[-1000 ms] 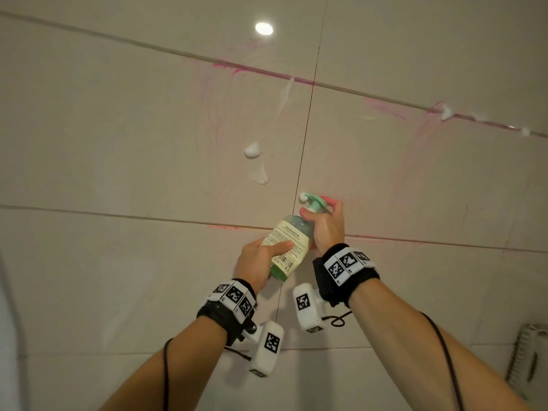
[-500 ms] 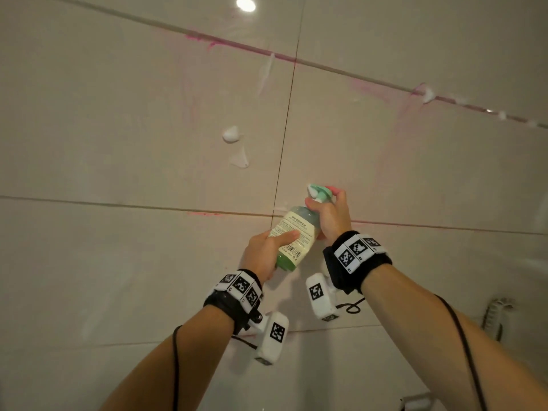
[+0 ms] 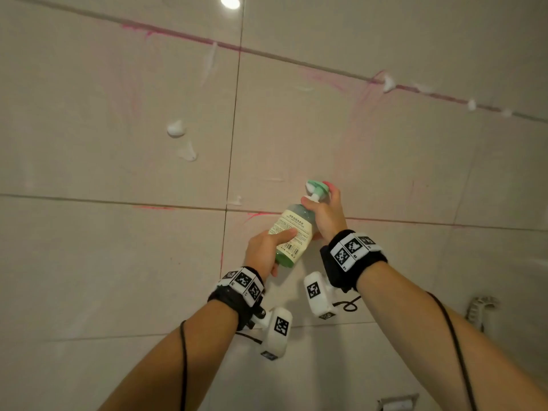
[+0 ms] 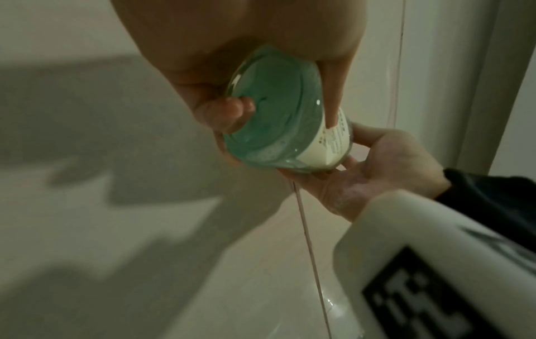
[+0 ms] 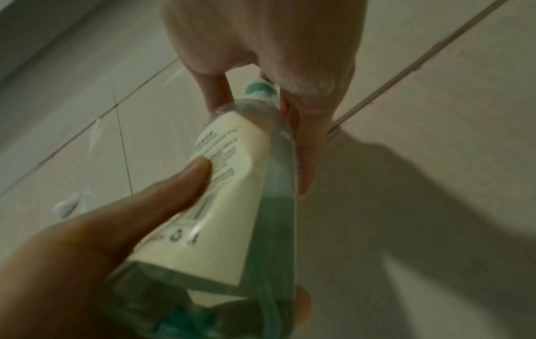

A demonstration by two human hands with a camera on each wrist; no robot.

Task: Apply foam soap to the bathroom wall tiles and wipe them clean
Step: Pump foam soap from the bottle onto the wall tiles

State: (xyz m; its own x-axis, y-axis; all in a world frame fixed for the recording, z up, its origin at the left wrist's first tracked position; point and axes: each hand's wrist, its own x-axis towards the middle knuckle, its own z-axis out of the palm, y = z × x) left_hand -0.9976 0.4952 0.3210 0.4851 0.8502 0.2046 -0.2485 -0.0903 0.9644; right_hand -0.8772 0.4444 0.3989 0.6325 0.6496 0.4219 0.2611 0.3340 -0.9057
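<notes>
Currently:
left hand [image 3: 267, 250]: grips soap bottle [image 3: 292, 234] base
right hand [image 3: 324, 215]: wraps bottle neck, finger on pump [image 3: 316, 189]
foam blobs [image 3: 176, 128]: on tile up-left of hands

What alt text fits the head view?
Two hands hold a green foam soap bottle against beige wall tiles: left hand grips its base, right hand is at the pump head. Foam blobs and pink smears mark the tiles above.

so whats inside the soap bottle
The soap bottle holds clear green liquid, seen through its base and through the side beside the label. The cream label and the left hand gripping it hide the rest, so the level is unclear.
</notes>
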